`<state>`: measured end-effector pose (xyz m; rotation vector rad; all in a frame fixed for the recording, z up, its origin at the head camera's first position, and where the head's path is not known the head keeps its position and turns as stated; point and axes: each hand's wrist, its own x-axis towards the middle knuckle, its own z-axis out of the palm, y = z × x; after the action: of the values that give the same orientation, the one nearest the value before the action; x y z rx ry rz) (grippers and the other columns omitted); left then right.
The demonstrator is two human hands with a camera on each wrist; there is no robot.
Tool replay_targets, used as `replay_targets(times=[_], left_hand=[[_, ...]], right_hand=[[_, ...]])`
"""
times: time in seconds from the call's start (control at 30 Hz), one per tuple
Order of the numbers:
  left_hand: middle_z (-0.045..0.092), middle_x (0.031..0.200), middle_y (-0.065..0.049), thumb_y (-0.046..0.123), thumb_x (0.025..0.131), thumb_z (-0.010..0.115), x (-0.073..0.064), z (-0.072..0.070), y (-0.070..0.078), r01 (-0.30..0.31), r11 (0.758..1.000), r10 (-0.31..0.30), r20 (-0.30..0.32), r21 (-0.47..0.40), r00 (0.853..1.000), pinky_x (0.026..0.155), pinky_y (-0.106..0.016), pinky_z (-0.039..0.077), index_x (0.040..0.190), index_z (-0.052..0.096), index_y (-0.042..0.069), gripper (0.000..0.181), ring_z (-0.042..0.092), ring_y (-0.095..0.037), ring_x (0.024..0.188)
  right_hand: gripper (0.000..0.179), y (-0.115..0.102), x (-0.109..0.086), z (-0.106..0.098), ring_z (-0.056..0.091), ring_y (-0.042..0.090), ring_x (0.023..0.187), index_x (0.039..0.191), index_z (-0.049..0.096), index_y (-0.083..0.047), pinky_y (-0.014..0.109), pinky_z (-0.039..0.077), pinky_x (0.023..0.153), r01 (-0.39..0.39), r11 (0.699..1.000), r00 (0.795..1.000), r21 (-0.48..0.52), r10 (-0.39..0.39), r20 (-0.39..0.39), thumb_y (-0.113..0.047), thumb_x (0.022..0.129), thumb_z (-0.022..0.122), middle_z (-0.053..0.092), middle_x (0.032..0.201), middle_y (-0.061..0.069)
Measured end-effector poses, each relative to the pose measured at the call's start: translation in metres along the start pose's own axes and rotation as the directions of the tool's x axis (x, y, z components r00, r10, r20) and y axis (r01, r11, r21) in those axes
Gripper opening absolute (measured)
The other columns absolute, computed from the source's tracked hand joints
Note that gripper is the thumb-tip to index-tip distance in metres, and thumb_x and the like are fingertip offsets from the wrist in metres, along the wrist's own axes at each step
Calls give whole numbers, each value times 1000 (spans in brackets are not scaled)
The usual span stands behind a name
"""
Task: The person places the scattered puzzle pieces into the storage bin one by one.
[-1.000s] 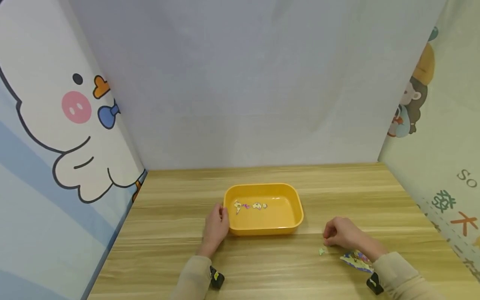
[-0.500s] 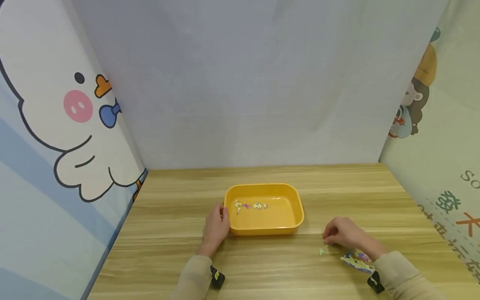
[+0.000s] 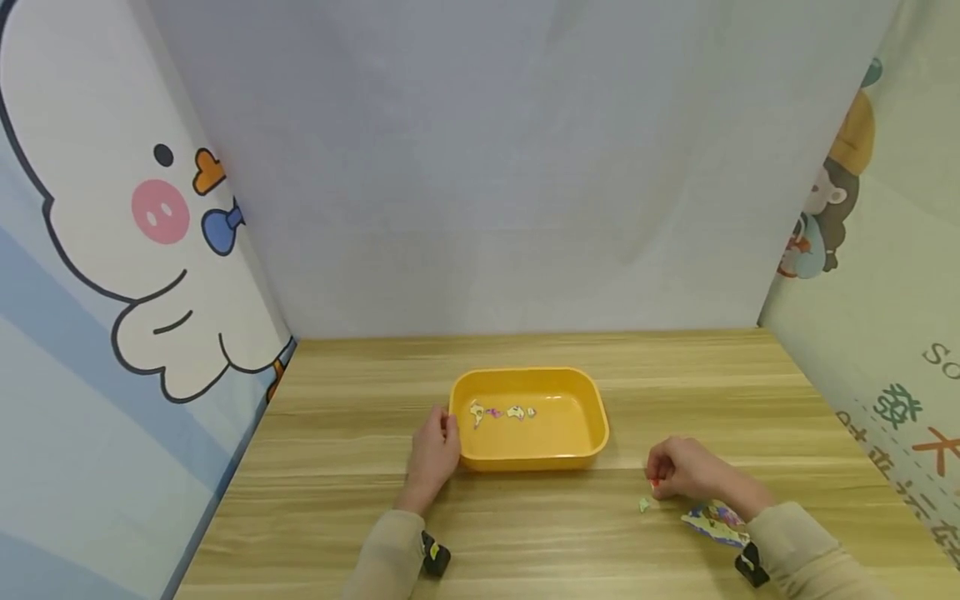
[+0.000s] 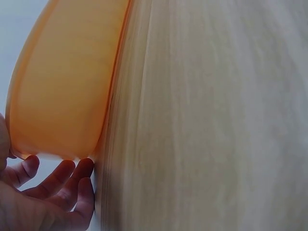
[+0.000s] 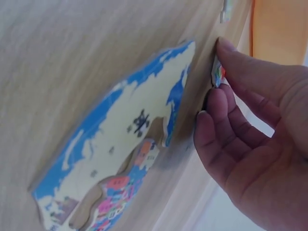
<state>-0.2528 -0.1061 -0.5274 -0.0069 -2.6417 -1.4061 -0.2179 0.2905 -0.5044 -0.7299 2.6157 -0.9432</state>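
Observation:
My left hand holds the left end of a yellow plastic tray. In the left wrist view, its curled fingertips touch the outside of the tray's end wall, with the thumb at the rim. To the right of the tray, just above the table, my right hand pinches a small flat puzzle piece with red and green on it between thumb and fingers. A little pale green piece lies in front of that hand. Under the right wrist rests a larger cream-and-blue puzzle piece printed with a skull.
Several small cream and purple pieces lie in a row inside the tray, toward its left. A colourful piece is beside the skull piece. The wood-grain table meets a grey cloth backdrop, with printed cloths at both sides.
The right hand has shifted very slightly, and a red patch of the piece between its fingertips now shows. My left hand keeps its hold on the tray.

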Motion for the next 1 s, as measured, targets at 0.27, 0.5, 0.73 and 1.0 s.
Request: replay_targets(times=[0.27, 0.5, 0.73, 1.0], left_hand=[[54, 80, -5, 16, 100, 46, -1, 1, 1, 6, 1000, -6, -15, -2, 1000, 58, -30, 46, 93, 50, 7, 12, 51, -17, 70], [53, 80, -5, 14, 100, 47, -2, 0, 3, 8, 1000, -8, -17, -10, 1000, 58, -30, 46, 91, 50, 7, 12, 51, -17, 70], [53, 79, -5, 13, 100, 48, -2, 0, 3, 0, 1000, 0, -22, 0, 1000, 58, -30, 46, 91, 50, 6, 11, 51, -17, 70], [53, 79, -6, 12, 100, 48, -2, -1, 3, -14, 1000, 14, -16, -13, 1000, 57, -30, 46, 92, 50, 5, 11, 51, -18, 69]], right_hand=[[24, -4, -1, -1, 50, 5, 60, 75, 61, -12, 26, 44, 55, -38, 998, 999, -56, 37, -29, -6, 67, 83, 57, 66, -8], [18, -5, -3, -4, 56, 7, 65, 76, 67, -12, 27, 48, 59, -27, 996, 999, -83, 25, -31, -4, 69, 81, 62, 72, -8], [10, -5, -4, -10, 57, 7, 66, 76, 71, -14, 27, 47, 60, -23, 999, 1000, -50, 22, -13, -6, 77, 77, 65, 73, -10], [3, -8, 1, -16, 59, 10, 71, 82, 73, -7, 28, 48, 63, -26, 999, 1000, -38, 27, 8, -10, 83, 74, 67, 79, -7]])
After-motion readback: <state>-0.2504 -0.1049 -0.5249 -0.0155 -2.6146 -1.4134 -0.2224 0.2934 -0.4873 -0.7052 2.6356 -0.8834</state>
